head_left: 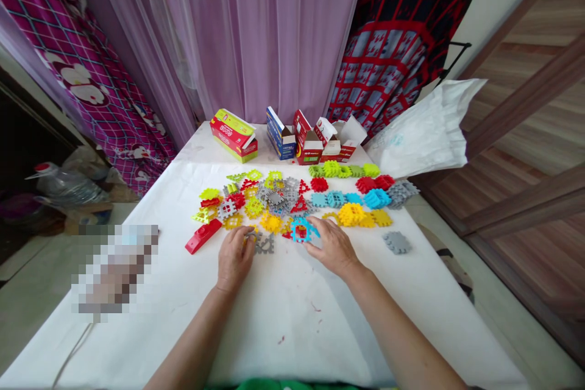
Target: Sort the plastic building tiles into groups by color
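Observation:
My right hand [333,246] grips a blue open-framed plastic piece [300,230] between thumb and fingers, near the front of a mixed pile. At the pile's front left, my left hand [236,256] has its fingers curled down beside grey pieces [265,244]; what its fingertips hold, if anything, is hidden. The mixed pile [274,200] has grey, yellow, red and lime pieces. To its right lie grouped pieces: lime [336,169], red [375,183], blue [377,198], yellow [351,214] and grey [402,193]. One grey piece [397,242] lies apart at the right.
Behind the pieces stand a red and lime box [234,135], a blue box [280,139] and open red boxes [308,145]. A white bag [423,134] leans at the back right. A red block [203,236] and a blurred object [119,271] lie left on the white table [292,329].

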{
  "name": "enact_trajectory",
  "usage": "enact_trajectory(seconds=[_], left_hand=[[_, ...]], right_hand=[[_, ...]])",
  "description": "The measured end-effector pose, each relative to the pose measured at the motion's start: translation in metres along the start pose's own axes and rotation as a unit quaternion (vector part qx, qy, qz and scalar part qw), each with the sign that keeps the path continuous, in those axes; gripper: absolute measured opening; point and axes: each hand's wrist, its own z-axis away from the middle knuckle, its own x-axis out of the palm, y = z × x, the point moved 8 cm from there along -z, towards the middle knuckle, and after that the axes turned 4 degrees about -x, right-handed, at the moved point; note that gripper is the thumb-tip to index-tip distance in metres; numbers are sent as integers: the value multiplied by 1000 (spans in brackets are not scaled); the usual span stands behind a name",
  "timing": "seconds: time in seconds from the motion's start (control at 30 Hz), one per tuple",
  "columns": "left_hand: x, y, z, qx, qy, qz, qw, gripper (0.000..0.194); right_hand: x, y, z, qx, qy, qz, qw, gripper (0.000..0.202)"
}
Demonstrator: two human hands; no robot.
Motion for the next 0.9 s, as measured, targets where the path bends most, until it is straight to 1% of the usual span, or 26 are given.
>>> enact_trajectory(seconds=[0.1, 0.2, 0.27, 0.33, 0.4, 0.47, 0.5, 0.57, 0.63, 0.67, 0.73, 0.8, 0.87, 0.9], left_hand=[[0, -4, -1, 4, -2, -3, 1000, 17], [0, 0, 0, 22, 3, -14, 1000, 17], [3, 13, 2, 47, -8, -11, 999, 18], [11, 35, 2, 64, -45, 24, 997, 19], [23, 57, -1, 49, -86, 85, 992, 22], [40, 75, -8, 5, -151, 150, 977, 26], [50, 82, -11, -19, -190, 181, 965, 27], [69, 92, -14, -70, -267, 244, 930, 26], [83, 94, -15, -125, -324, 298, 889, 27], [87, 93, -15, -156, -340, 317, 871, 28], [92, 88, -12, -223, -351, 345, 842, 31], [94, 85, -7, -278, -352, 366, 816, 36], [95, 85, -3, -313, -347, 382, 797, 40], [95, 86, -1, -323, -343, 387, 793, 41]], right_hand=[[-24, 18, 11, 19, 38, -41, 998, 49], [-44, 31, 23, 45, 48, -65, 996, 49], [-52, 32, 28, 55, 40, -78, 995, 50], [-53, 26, 31, 52, 19, -91, 994, 53], [-50, 16, 30, 37, -13, -105, 994, 57], [-46, 6, 28, 20, -40, -121, 992, 61], [-44, 2, 27, 12, -47, -129, 990, 62], [-43, -3, 23, -4, -55, -140, 989, 63], [-42, -4, 21, -20, -50, -138, 989, 61], [-43, -4, 20, -26, -40, -133, 990, 60], [-46, 0, 18, -27, 1, -110, 994, 56], [-52, 8, 18, -1, 56, -80, 995, 51], [-57, 15, 20, 32, 96, -59, 993, 43], [-58, 17, 20, 41, 104, -53, 992, 39]])
